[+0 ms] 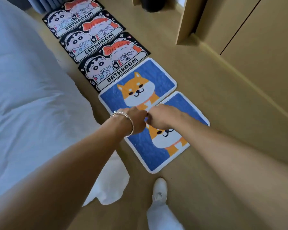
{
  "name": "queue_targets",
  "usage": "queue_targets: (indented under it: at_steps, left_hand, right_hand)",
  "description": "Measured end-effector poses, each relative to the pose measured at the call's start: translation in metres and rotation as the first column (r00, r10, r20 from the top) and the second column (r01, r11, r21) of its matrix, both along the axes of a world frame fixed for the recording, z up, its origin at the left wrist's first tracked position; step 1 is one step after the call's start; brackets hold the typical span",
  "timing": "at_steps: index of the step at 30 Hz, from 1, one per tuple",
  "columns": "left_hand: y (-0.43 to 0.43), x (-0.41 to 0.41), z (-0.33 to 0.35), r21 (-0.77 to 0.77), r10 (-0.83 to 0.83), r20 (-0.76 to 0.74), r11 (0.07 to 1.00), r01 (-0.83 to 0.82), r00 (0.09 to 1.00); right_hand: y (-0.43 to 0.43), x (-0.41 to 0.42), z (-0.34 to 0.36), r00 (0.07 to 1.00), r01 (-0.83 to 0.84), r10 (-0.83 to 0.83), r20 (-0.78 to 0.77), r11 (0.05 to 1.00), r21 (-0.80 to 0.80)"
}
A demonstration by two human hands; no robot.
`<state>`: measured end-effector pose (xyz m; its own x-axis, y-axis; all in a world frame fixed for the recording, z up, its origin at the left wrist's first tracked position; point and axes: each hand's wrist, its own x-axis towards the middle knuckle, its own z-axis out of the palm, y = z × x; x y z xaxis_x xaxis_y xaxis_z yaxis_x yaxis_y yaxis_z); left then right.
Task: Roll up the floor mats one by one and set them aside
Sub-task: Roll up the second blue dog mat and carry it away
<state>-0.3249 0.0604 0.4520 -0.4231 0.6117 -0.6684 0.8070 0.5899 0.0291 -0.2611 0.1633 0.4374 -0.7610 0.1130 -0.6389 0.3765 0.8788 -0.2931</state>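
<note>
- Altogether, five mats lie flat in one row on the floor (pixel 206 97): two blue ones with a dog picture and three black cartoon mats (pixel 99 42). The farthest black one is cut off by the frame edge.
- The near dog mat (pixel 150 151) lies closest to the person. The far dog mat (pixel 140 80) meets its far edge, and the black ones follow edge to edge beyond. None is rolled.
- The left hand (pixel 135 120) and right hand (pixel 160 117) are side by side, almost touching, over the seam between the two dog mats. Knuckles are up and fingers curl downward. The fingertips are hidden, so it cannot be told whether either hand grips a mat edge.
- One silver bracelet (pixel 123 123) sits on the left wrist.
- To the left, a bed (pixel 23 80) with white bedding runs close beside the row, and one white cloth (pixel 110 185) lies on the floor by it.
- To the right, a broad strip of bare floor reaches the wooden cabinet fronts (pixel 264 39).
- One white shoe (pixel 160 188) stands just short of the near dog mat's nearest corner.
- Each black mat reads "BATHROOM" in block capitals.
</note>
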Motion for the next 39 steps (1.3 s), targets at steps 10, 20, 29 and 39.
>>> queue_targets:
  at_steps: [10, 20, 29, 39]
  left_hand:
    - [0.043, 0.044, -0.224, -0.033, -0.205, 0.050, 0.978, 0.207, 0.978]
    - [-0.004, 0.043, -0.385, -0.178, -0.251, 0.000, 0.953, 0.247, 0.968]
    - [-0.038, 0.051, -0.476, -0.073, -0.314, -0.038, 0.948, 0.311, 0.949]
    - [-0.140, 0.061, -0.560, -0.100, -0.306, 0.048, 0.946, 0.309, 0.951]
  right_hand:
    - [0.052, 0.090, -0.214, 0.964, 0.249, -0.243, 0.110, 0.967, -0.046]
    - [0.003, 0.090, -0.399, 0.973, 0.182, -0.188, 0.131, 0.982, 0.058]
    - [-0.066, 0.090, -0.490, 0.979, 0.206, -0.203, -0.034, 0.973, 0.106]
    - [-0.164, 0.134, -0.570, 0.976, 0.220, -0.218, -0.023, 0.968, 0.118]
